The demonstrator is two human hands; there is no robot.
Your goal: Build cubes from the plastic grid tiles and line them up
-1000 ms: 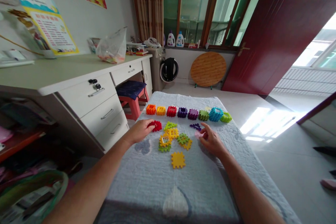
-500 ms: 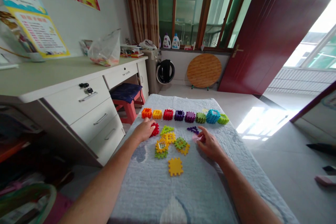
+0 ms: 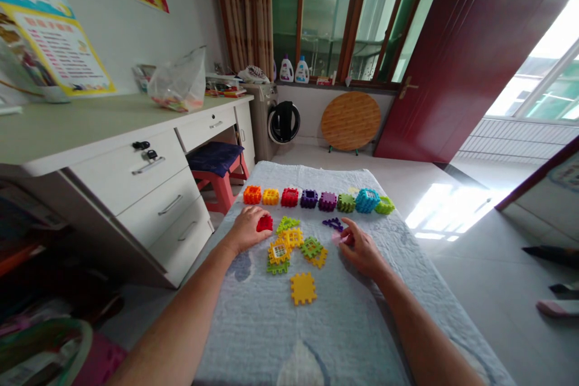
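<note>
My left hand (image 3: 246, 229) is closed over a red interlocking plastic block piece (image 3: 265, 224), its fingers curled across the top and partly hiding it. On the right, my right hand (image 3: 360, 248) rests low over the cloth, holding nothing I can see, index finger stretched forward. That fingertip is beside a purple triangular piece (image 3: 333, 224). Between the hands lie a lime-green triangular piece (image 3: 287, 224), yellow window pieces (image 3: 279, 250), a green square piece (image 3: 310, 246) and, nearer me, a solid yellow square piece (image 3: 303, 288).
A row of built block cubes, including a red cube (image 3: 290, 197) and a larger blue cube (image 3: 367, 199), spans the far part of the cloth-covered table (image 3: 253, 332). Left stand a white desk (image 3: 149, 190) and a pink stool (image 3: 224, 184). A washing machine (image 3: 262, 114) is behind.
My left hand has shifted slightly, its fingers now curling further over the red piece, which shows less. My right hand stays in place.
</note>
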